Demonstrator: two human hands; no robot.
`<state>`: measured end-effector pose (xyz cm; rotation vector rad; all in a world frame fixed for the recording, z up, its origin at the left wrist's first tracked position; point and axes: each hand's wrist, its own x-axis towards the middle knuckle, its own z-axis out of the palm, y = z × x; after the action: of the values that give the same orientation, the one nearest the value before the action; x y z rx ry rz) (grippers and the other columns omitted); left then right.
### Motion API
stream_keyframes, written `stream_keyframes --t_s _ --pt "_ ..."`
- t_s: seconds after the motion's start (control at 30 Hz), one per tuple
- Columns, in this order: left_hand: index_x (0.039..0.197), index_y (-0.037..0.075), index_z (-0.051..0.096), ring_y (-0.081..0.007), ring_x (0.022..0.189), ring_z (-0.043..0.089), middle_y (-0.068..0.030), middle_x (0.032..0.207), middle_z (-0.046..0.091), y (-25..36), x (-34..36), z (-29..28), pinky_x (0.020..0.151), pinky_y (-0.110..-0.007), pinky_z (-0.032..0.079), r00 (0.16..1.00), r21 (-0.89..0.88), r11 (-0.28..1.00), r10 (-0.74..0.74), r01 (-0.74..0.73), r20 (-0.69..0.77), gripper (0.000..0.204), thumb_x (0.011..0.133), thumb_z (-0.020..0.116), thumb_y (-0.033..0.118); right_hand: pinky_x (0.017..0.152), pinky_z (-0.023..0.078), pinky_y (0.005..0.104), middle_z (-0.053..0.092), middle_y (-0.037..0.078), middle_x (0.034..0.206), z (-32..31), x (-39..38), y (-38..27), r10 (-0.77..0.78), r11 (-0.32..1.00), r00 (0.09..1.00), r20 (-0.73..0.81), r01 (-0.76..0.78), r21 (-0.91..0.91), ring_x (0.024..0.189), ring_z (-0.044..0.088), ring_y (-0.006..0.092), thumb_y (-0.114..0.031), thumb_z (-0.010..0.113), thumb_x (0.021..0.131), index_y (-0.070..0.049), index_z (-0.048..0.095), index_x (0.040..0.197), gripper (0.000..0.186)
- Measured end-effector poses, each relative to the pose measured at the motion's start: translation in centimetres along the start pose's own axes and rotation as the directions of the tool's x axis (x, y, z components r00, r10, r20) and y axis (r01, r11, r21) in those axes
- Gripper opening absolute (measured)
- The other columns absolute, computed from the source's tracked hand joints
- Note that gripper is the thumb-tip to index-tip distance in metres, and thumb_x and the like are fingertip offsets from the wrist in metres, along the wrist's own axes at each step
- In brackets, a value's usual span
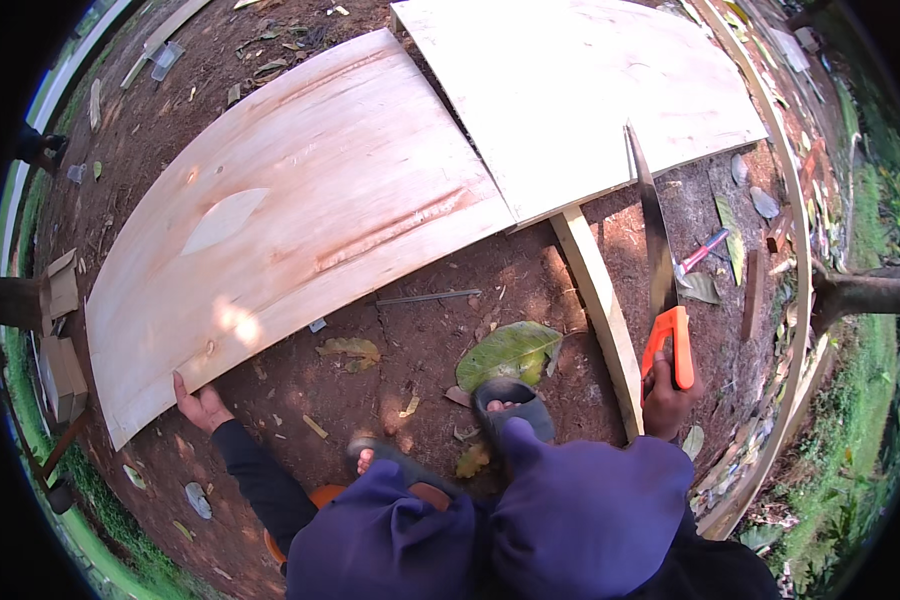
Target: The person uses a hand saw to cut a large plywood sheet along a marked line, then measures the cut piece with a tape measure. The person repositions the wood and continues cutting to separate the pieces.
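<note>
The person sits low over bare dirt ground (420, 340), knees in purple trousers. The right hand (667, 395) has its fingers wrapped tight round the orange handle of a handsaw (660, 250), whose blade runs up into a cut at the near edge of the right plywood sheet (580, 90). That sheet rests on a pale timber batten (600, 300) running toward the feet. The left hand (202, 405) presses on the near corner of the big plywood sheet (300, 220) lying flat on the ground, fingers curled over its edge.

To my eye the cut would go best with long, even strokes, the blade kept in line with the kerf, and the sheet held firm so it doesn't chatter.

As for containers, a few cardboard boxes (60, 340) sit at the far left; I can't tell what's in them. A hammer (700, 252) lies just right of the blade.
</note>
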<state>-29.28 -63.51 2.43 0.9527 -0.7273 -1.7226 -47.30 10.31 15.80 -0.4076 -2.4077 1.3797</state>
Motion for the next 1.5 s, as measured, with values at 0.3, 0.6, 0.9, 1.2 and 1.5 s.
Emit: stream_keyframes --t_s 0.3,0.6,0.9,1.2,1.5 --pt "0.137 -0.010 0.054 -0.0322 0.132 0.058 -0.0224 0.139 0.062 17.9 2.2 10.1 0.118 -0.050 0.044 0.957 -0.139 0.990 0.060 -0.021 0.282 0.045 0.099 0.069 0.008 0.047 0.038 0.0256 0.054 -0.002 0.063 0.8 -1.6 0.5 0.013 0.996 1.000 0.010 -0.014 0.086 0.050 0.049 0.0060 -0.003 0.067 0.097 -0.002 0.063 0.087 0.010" --pt "0.146 -0.008 0.047 -0.0316 0.141 0.049 -0.0218 0.149 0.054 27.5 -5.0 25.5 0.124 -0.052 0.034 0.713 0.026 0.996 0.039 -0.080 0.700 0.048 0.105 0.061 0.014 0.055 0.043 0.0299 0.061 0.003 0.073 0.7 0.2 2.7 -0.056 0.992 0.998 0.011 0.055 0.114 0.060 0.056 0.0113 -0.004 0.065 0.096 0.001 0.063 0.098 0.006" --pt "0.143 -0.002 0.054 -0.0320 0.139 0.051 -0.0157 0.146 0.058 31.1 -4.5 30.0 0.121 -0.054 0.035 0.927 -0.045 0.958 0.285 -0.283 0.245 0.059 0.095 0.076 0.025 0.047 0.037 0.0263 0.051 -0.003 0.062 2.0 1.2 0.8 0.038 0.968 0.999 0.011 -0.040 0.248 0.050 0.048 0.0069 -0.004 0.067 0.097 -0.003 0.059 0.081 0.017" --pt "0.143 0.002 0.053 -0.0249 0.113 0.067 -0.0132 0.134 0.065 31.4 4.9 25.1 0.103 -0.039 0.054 0.862 -0.052 0.900 0.431 -0.433 0.269 0.054 0.100 0.071 0.029 0.047 0.037 0.0277 0.055 0.000 0.066 1.1 1.6 1.5 -0.053 0.977 0.997 -0.051 0.062 0.204 0.051 0.048 0.0081 -0.007 0.068 0.097 -0.002 0.063 0.093 0.008" --pt "0.164 0.001 -0.004 -0.0406 0.156 0.022 -0.0264 0.170 0.010 8.2 6.0 31.8 0.127 -0.048 0.027 0.934 0.127 0.990 -0.101 0.061 0.344 0.121 0.091 0.071 0.061 0.056 0.040 0.0290 0.058 0.003 0.073 0.1 -0.7 0.2 0.160 0.974 0.987 0.006 -0.159 0.160 0.064 0.053 0.0100 -0.012 0.067 0.098 0.002 0.068 0.107 0.017"
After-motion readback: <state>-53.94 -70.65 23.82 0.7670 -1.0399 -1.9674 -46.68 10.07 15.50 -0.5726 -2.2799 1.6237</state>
